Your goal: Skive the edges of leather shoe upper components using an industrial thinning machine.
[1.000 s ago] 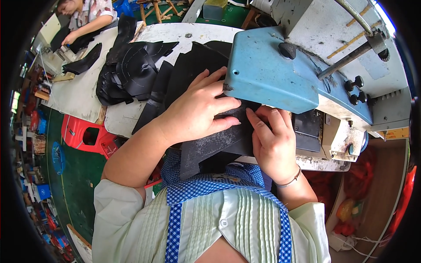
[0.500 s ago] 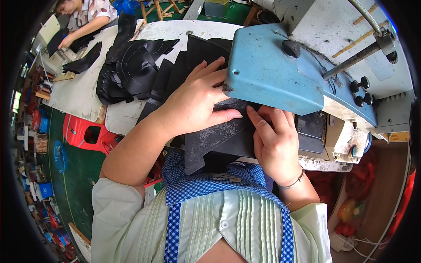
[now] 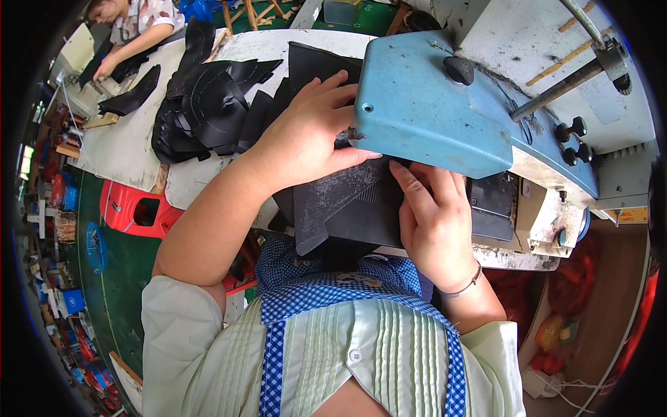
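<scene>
Both hands are at a flat black leather-like piece (image 3: 316,208) with a greyish, worn-looking surface, under the blue head (image 3: 431,104) of a machine. My left hand (image 3: 316,132) lies over the black sheets to the left of the head, fingers spread and thumb stretched toward the right hand. Its fingertips are partly by the head's edge. My right hand (image 3: 438,215) is bent at the near side of the head, with index finger and thumb pinching at the piece's edge. The other fingertips are hidden beneath the head, as is the spot where the machine works.
A pile of black cut pieces (image 3: 208,104) lies on the white table (image 3: 187,187) to the left. Beyond it, a person (image 3: 142,35) works at another machine. A red plastic stool (image 3: 135,212) stands below on the left. Red bags (image 3: 573,278) fill a compartment at the right.
My left hand has slid slightly up and the black sheets beneath it have shifted upward and turned a little. More of the lower black surface shows between my hands. The right hand has barely moved.
</scene>
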The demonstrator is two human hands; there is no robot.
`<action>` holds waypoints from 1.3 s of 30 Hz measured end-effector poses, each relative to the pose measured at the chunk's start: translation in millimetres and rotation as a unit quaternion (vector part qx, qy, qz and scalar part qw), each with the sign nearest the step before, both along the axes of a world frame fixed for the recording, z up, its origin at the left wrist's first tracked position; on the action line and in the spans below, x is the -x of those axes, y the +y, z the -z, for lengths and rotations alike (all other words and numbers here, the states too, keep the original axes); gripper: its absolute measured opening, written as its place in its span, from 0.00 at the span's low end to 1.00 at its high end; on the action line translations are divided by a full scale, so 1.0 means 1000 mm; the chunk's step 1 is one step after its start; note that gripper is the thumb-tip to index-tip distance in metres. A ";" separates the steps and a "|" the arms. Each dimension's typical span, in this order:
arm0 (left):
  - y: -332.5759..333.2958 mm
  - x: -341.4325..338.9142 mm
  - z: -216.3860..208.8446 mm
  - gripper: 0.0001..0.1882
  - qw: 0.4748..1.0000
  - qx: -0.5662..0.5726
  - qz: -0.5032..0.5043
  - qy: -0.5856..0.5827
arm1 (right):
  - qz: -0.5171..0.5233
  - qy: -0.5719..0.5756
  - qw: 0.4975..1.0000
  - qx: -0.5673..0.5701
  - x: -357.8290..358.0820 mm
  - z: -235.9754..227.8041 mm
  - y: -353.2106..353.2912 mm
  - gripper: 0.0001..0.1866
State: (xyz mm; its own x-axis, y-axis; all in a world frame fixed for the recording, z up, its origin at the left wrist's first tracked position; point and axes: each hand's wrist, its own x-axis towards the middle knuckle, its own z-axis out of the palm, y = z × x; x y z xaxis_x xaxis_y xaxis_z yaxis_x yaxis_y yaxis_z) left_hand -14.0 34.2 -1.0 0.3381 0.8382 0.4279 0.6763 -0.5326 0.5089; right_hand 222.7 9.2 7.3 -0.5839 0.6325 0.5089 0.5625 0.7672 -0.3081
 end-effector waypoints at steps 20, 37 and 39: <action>-0.096 0.031 0.002 0.22 0.998 0.022 -0.013 0.056 | -0.126 -0.022 0.989 0.069 0.003 -0.012 -0.002 0.46; -0.059 0.142 0.143 0.25 0.861 0.124 -0.485 -0.087 | -0.219 -0.004 0.966 -0.138 0.034 0.122 -0.013 0.14; -0.046 0.132 0.149 0.23 0.847 0.012 -0.524 0.084 | -0.139 -0.048 0.983 -0.106 0.011 0.133 -0.010 0.20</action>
State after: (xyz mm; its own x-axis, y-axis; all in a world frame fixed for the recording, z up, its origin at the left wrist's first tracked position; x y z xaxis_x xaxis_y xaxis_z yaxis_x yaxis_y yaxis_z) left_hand -145.8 -11.9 -149.8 -0.5434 0.7230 0.4267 0.8353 0.4150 0.3606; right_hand 211.7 -0.8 -125.9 -0.7715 0.3266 0.5460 0.3401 0.9370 -0.0799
